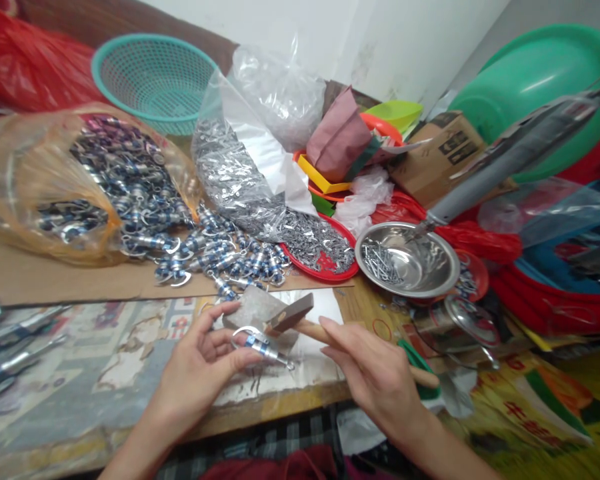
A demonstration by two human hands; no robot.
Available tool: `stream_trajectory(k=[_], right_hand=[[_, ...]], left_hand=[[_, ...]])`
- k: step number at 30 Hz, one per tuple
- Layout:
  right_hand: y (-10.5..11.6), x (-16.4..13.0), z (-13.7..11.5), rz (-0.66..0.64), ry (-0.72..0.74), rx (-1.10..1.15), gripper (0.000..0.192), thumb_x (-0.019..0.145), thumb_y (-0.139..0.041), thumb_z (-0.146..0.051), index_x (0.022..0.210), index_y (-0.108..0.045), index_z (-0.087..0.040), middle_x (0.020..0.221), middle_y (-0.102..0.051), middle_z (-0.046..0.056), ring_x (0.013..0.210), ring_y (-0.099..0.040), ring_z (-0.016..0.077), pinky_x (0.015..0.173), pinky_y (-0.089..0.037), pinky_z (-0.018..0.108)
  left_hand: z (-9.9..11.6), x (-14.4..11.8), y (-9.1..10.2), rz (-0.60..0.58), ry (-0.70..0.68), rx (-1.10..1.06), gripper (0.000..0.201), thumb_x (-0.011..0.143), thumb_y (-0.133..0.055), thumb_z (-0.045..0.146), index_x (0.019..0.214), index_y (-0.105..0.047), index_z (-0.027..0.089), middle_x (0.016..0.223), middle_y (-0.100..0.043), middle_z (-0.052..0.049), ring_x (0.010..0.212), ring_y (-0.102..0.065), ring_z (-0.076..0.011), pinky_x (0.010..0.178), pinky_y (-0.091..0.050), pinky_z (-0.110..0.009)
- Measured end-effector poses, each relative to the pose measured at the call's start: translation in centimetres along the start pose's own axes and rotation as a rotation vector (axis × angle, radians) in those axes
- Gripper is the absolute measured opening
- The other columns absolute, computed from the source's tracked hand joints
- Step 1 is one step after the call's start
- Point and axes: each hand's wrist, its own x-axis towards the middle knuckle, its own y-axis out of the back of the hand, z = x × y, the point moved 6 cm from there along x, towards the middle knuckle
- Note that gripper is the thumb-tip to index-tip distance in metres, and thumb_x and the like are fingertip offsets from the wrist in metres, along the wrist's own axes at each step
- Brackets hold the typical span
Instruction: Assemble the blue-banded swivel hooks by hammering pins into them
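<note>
Head view: left hand (200, 367) fingers pinched a blue-banded metal fitting (261, 345) against the stone block (260, 308) on the tabletop (105, 360). Right hand (375, 373) fingers curled around the hammer (293, 315). Fingertips sat close; a glancing blow could hit them.

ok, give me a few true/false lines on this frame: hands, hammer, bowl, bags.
1. The left hand pinches a small blue-and-silver metal clip part. True.
2. The right hand holds a wooden-handled hammer whose head is over a grey stone block. True.
3. The round steel bowl holds water. False: it holds small metal pins.
4. The teal plastic mesh basket sits at the near table edge. False: it is at the far left, behind the bags.
5. The orange-tinted plastic bag spills blue-and-silver parts onto cardboard. True.
</note>
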Motion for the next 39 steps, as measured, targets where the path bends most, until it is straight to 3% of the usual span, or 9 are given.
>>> stream_trajectory(k=[4,12,15,18,21,24,27,32,39], right_hand=[[-0.8,-0.2,-1.6,-0.03,0.145,-0.203,0.044,0.088,-0.037,-0.008,0.127,-0.044,-0.025,0.087,-0.064,0.004,0.071,-0.057,0.0158,0.061,-0.04,0.027],[-1.3,-0.2,-2.4,-0.044,0.144,-0.303,0.041,0.089,-0.035,-0.01,0.128,-0.044,-0.021,0.079,-0.061,0.005,0.066,-0.054,0.0164,0.058,-0.04,0.027],[-1.6,-0.8,-2.4,-0.172,0.109,-0.223,0.046,0.088,-0.033,-0.009,0.132,-0.037,-0.021,0.084,-0.06,0.007,0.07,-0.056,0.0175,0.059,-0.043,0.028],[-1.9,-1.0,-1.9,-0.289,-0.026,-0.012,0.047,0.088,-0.036,-0.011,0.134,-0.033,-0.024,0.092,-0.06,0.006,0.077,-0.058,0.0167,0.065,-0.047,0.027],[-1.6,0.5,-1.0,-0.185,-0.198,0.226,0.038,0.086,-0.046,-0.02,0.124,-0.044,-0.022,0.102,-0.061,0.006,0.089,-0.058,0.0172,0.077,-0.046,0.028],[-2.1,3.6,-0.2,-0.097,-0.298,0.353,0.017,0.081,-0.055,-0.025,0.097,-0.057,-0.019,0.087,-0.062,0.003,0.076,-0.057,0.0155,0.067,-0.046,0.026],[-3.7,6.5,-0.8,-0.184,-0.245,0.389,0.007,0.076,-0.06,-0.023,0.08,-0.058,-0.017,0.072,-0.059,-0.001,0.065,-0.053,0.0125,0.057,-0.04,0.022],[-5.9,7.5,-2.4,-0.322,-0.097,0.389,0.015,0.076,-0.057,-0.021,0.091,-0.058,-0.022,0.077,-0.061,-0.002,0.067,-0.054,0.0139,0.058,-0.038,0.023],[-6.8,6.5,-1.1,-0.257,-0.305,0.453,0.01,0.072,-0.061,-0.023,0.079,-0.053,-0.021,0.066,-0.055,-0.003,0.059,-0.051,0.013,0.049,-0.036,0.021]], left_hand=[[-0.3,0.2,0.0,-0.021,-0.011,-0.015,0.069,0.052,-0.077,0.023,0.112,-0.043,0.018,0.062,-0.067,0.003,0.062,-0.065,-0.0142,0.059,-0.051,-0.021],[-0.4,0.3,0.0,-0.024,-0.026,-0.033,0.069,0.052,-0.077,0.024,0.111,-0.043,0.018,0.061,-0.067,0.003,0.061,-0.065,-0.0156,0.059,-0.051,-0.023],[-0.4,0.3,0.0,-0.03,-0.02,-0.025,0.07,0.051,-0.077,0.024,0.112,-0.043,0.017,0.062,-0.067,0.003,0.062,-0.065,-0.0157,0.058,-0.051,-0.023],[-0.4,0.3,0.0,-0.026,-0.026,-0.015,0.065,0.052,-0.077,0.023,0.11,-0.045,0.017,0.062,-0.067,0.003,0.063,-0.064,-0.0154,0.06,-0.051,-0.023],[-0.1,0.0,0.0,-0.006,-0.044,-0.001,0.061,0.054,-0.076,0.023,0.107,-0.047,0.018,0.063,-0.066,0.003,0.064,-0.065,-0.0159,0.06,-0.052,-0.024],[0.2,-0.2,0.0,0.016,-0.049,0.017,0.061,0.053,-0.076,0.023,0.107,-0.047,0.019,0.063,-0.065,0.004,0.065,-0.066,-0.0173,0.06,-0.053,-0.026],[0.2,-0.2,-0.1,0.003,-0.042,0.006,0.062,0.054,-0.076,0.022,0.108,-0.045,0.02,0.063,-0.066,0.004,0.064,-0.066,-0.0159,0.061,-0.052,-0.025],[-0.3,0.2,0.1,-0.016,-0.039,-0.063,0.066,0.052,-0.078,0.019,0.106,-0.04,0.019,0.06,-0.066,0.006,0.066,-0.066,-0.0158,0.063,-0.053,-0.025],[-0.2,0.0,-0.1,-0.039,-0.039,-0.031,0.066,0.054,-0.076,0.022,0.11,-0.041,0.018,0.064,-0.068,0.003,0.065,-0.067,-0.0174,0.062,-0.053,-0.026]])
